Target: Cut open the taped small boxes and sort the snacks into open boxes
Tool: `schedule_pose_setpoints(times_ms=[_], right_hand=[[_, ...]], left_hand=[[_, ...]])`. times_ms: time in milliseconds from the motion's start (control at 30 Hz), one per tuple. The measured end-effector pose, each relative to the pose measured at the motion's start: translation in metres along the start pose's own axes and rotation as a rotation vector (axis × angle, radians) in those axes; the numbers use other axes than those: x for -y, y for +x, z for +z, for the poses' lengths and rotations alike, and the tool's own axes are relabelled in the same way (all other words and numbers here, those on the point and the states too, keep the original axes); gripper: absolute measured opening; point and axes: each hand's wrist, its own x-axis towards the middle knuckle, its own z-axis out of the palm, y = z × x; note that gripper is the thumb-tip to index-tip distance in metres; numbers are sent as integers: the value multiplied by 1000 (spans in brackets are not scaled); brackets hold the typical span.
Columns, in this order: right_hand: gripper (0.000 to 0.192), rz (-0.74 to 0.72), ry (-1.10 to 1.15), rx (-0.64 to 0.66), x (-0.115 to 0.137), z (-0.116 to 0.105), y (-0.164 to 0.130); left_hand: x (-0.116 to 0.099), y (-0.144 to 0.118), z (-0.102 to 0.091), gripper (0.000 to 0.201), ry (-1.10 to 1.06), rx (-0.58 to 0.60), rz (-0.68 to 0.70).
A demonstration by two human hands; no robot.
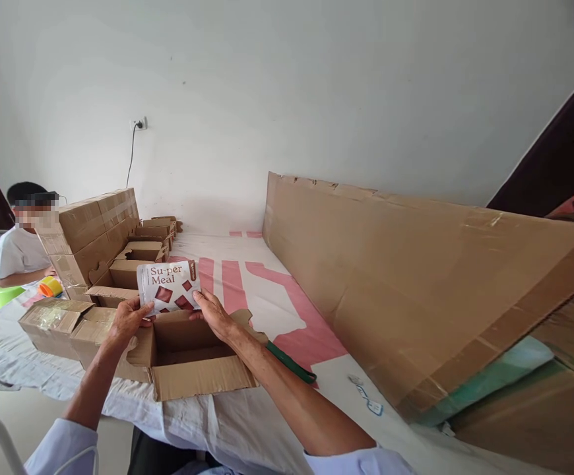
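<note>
A white food pouch [169, 287] printed "Su-per Meal" with brown squares is held upright between my two hands. My left hand [131, 318] grips its lower left corner, thumb on the front. At the lower right edge, my right hand [212, 313] pinches it the same way. Just below and in front of the pouch sits an open cardboard box [202, 379], its front flap folded down toward me. What lies on its floor is partly hidden by the walls and my right arm.
Taped boxes [89, 227] are stacked at left, with several open boxes [143, 251] alongside. A large cardboard sheet [415, 290] walls off the right. A dark green strip [291, 363] lies near my right forearm. Another person [17, 257] sits at far left beside an orange tape roll [49, 286].
</note>
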Motion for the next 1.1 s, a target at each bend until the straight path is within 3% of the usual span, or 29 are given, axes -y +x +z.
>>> schedule_pose_setpoints(times_ms=[367, 733, 1100], right_hand=[[38, -12, -71, 16, 23, -18, 20], [43, 10, -44, 27, 2, -20, 31], [44, 5, -35, 45, -1, -22, 34]], left_hand=[[-9, 23, 7, 85, 22, 66, 26], [-5, 31, 10, 76, 59, 90, 19], [-3, 34, 9, 78, 61, 99, 14]])
